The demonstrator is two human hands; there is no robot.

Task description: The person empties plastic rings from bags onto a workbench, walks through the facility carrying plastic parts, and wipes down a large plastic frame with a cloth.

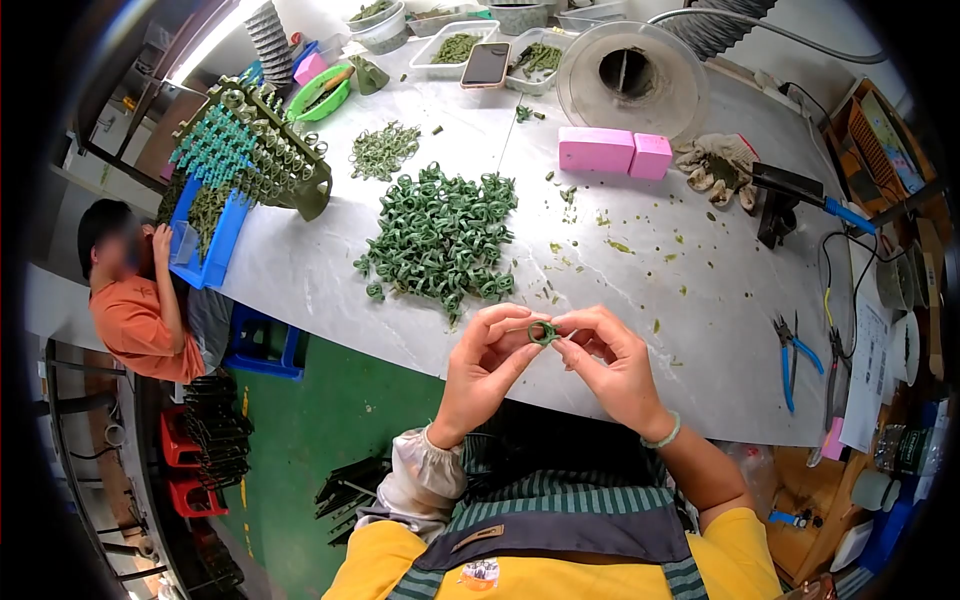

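Observation:
A small green ring-shaped coil [542,333] is pinched between both my hands, just above the near edge of the white table [300,270]. My left hand [485,360] grips it from the left with thumb and fingers. From the right, my right hand [610,362] holds it too; that wrist wears a pale green bracelet. A heap of many similar green coils [440,240] lies on the table just beyond my hands.
A smaller pile of green pieces [384,150], a rack loaded with coils [255,150], two pink blocks [615,152], a clear spool [632,85], a phone [485,64], gloves [718,165] and blue-handled pliers [790,355] lie around. A person in orange [135,310] sits at left.

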